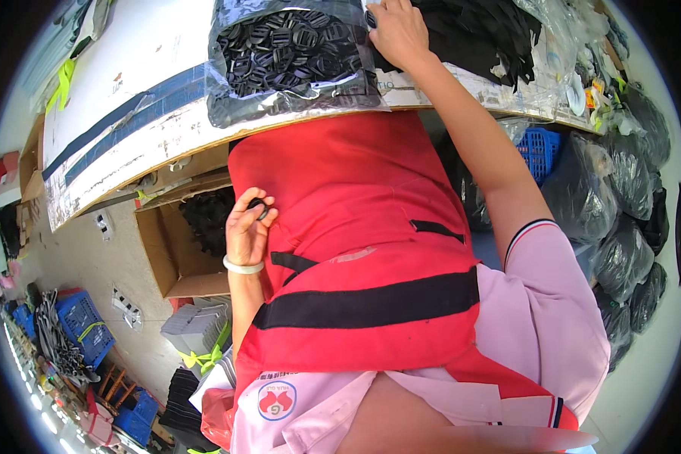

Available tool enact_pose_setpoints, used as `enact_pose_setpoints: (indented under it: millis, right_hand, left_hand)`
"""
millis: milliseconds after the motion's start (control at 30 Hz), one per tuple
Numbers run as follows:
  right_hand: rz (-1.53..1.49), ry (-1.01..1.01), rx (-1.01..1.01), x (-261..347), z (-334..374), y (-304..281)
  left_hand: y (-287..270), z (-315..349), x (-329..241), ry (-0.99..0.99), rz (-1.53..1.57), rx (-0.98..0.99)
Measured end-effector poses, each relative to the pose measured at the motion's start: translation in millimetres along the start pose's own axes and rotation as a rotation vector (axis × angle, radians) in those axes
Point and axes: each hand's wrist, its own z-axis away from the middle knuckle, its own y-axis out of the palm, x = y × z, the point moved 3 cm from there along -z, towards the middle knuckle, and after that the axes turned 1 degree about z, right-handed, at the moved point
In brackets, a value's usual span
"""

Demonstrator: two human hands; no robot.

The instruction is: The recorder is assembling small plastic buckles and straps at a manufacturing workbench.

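Observation:
My left hand (247, 231), with a white bangle at the wrist, is in front of my red apron (340, 181). Its thumb and fingers are closed on a small black plastic buckle (258, 207). At the table's far side, my right hand (398, 34) reaches between an open clear bag (223, 102) of black plastic buckles (287, 49) and a heap of black fabric strips (480, 38). A small black piece, seemingly another buckle (371, 19), shows at its fingertips. The frame's top edge cuts off part of that hand.
The white board tabletop (144, 83) has a worn front edge close to my apron. Beneath it stands an open cardboard box (163, 253) with black items inside. Stuffed plastic bags (583, 181) and a blue basket (539, 151) are at right, blue crates (83, 321) at lower left.

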Motion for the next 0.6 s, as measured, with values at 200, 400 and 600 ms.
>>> enact_pose_setpoints:
  millis: [200, 400, 600]
  right_hand:
    - [-0.105, 0.237, 0.088, -30, 4, 30]
    - [-0.538, 0.190, 0.071, 32, 27, -30]
    - [-0.847, -0.061, 0.387, 126, 68, -57]
  left_hand:
    - [23, -2, 16, -0.092, -0.047, 0.075]
    - [52, -24, 17, -0.152, -0.016, 0.125]
    - [115, -59, 28, -0.228, 0.199, 0.210]
